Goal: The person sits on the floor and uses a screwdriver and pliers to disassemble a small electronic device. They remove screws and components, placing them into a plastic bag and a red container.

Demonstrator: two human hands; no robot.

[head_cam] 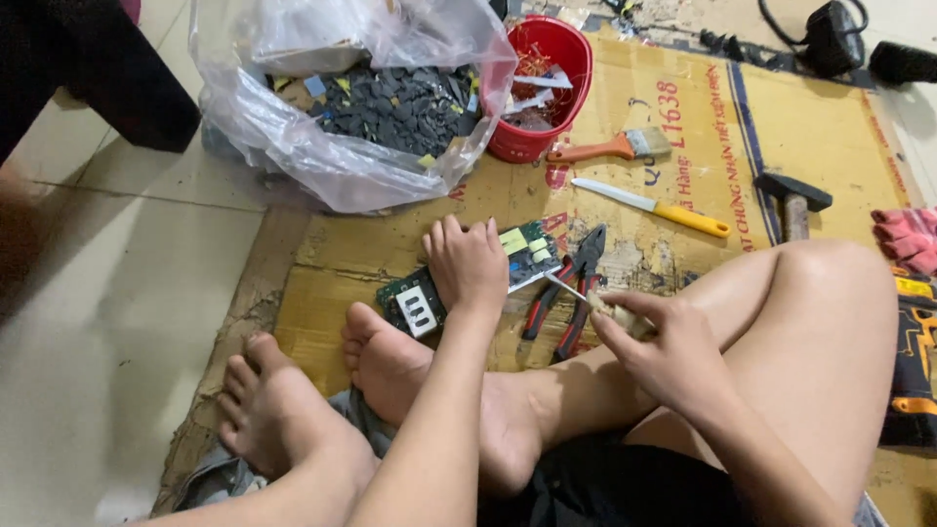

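My left hand [467,262] presses flat on a green circuit board [523,254] lying on a cardboard sheet [683,127] in front of my crossed legs. My right hand [656,344] is shut on a screwdriver [586,295] with a pale handle. Its metal tip points at the right edge of the board. A pair of red-and-black pliers [571,293] lies just under the screwdriver shaft, beside the board.
A clear plastic bag [322,156] of dark parts and a red bucket [571,49] of scraps stand behind the board. A paintbrush [615,146], a yellow-handled knife [654,207] and a hammer [793,200] lie on the cardboard. Pink gloves [908,239] and a power tool [913,361] sit at the right.
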